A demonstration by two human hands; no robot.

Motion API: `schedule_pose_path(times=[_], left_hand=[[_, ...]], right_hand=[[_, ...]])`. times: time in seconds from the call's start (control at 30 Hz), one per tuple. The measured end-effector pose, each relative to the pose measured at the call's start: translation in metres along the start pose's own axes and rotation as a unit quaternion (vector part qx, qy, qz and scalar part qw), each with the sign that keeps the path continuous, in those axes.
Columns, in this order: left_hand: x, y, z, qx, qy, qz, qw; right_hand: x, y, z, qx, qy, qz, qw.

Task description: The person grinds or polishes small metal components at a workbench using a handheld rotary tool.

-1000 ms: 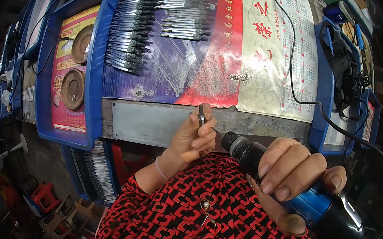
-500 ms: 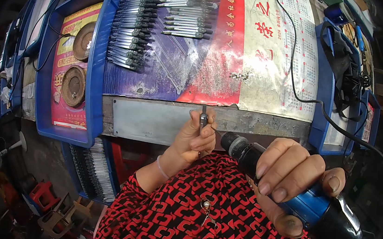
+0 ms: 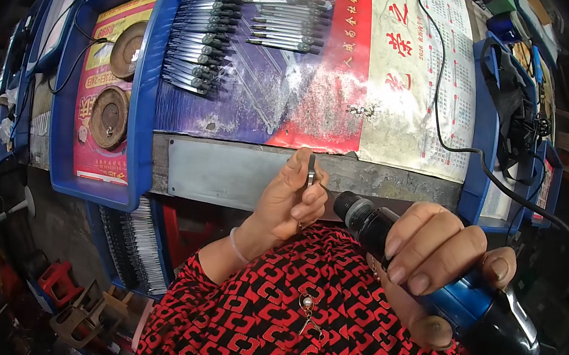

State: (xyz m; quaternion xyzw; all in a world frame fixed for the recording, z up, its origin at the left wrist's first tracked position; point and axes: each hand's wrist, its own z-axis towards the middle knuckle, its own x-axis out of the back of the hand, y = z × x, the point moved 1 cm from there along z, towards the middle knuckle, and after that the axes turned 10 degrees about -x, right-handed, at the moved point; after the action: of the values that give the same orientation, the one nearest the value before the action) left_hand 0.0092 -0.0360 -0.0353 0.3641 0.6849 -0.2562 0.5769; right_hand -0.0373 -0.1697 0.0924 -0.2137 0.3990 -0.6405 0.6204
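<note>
In front of the bench edge, my left hand pinches a small, narrow dark piece with a silvery part upright between thumb and fingers. Its exact kind I cannot make out. My right hand is wrapped round a blue and black power screwdriver, its nose tilted up and left toward my left hand. A thin bit seems to reach from the nose to beside my left fingers; whether it touches the small piece is hidden. Beyond my hands, several slim silver tools with dark ends lie in stacked rows on printed sheets.
A blue tray at the left holds two round brown discs. Tiny metal parts lie on the calendar sheet. A black cable crosses it. Another blue tray with black straps stands at the right. A metal plate covers part of the bench edge.
My left hand has moved slightly up and right, and the small piece has turned, showing more of its silvery part. The screwdriver stays close by in my right hand. The view has shifted a little.
</note>
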Motion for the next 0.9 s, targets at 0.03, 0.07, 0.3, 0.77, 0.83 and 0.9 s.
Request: schedule_pose_path(times=[0.03,0.07,0.3,0.77,0.83,0.9], left_hand=[[0.0027,-0.0003,-0.0003,0.017,0.025,-0.021,0.999],[0.0048,0.0001,-0.0005,0.015,0.026,-0.021,0.999],[0.0019,0.0022,-0.0025,0.052,0.038,0.035,0.997],[0.0010,-0.0013,-0.0004,0.053,0.006,0.084,0.995],[0.0023,-0.0031,0.0002,0.048,0.003,0.096,0.994],[0.0019,-0.0047,0.0016,0.049,0.011,0.093,0.994]], right_hand=[[-0.0003,0.0011,-0.0005,-0.001,-0.002,0.001,1.000],[-0.0007,0.0024,-0.0014,-0.002,0.002,0.005,1.000],[-0.0016,0.0065,-0.0024,-0.009,0.011,0.011,1.000],[-0.0016,0.0099,-0.0027,-0.002,-0.006,0.003,1.000],[-0.0015,0.0091,-0.0028,-0.003,-0.006,-0.003,1.000],[-0.0008,0.0078,-0.0034,0.001,-0.004,0.001,1.000]])
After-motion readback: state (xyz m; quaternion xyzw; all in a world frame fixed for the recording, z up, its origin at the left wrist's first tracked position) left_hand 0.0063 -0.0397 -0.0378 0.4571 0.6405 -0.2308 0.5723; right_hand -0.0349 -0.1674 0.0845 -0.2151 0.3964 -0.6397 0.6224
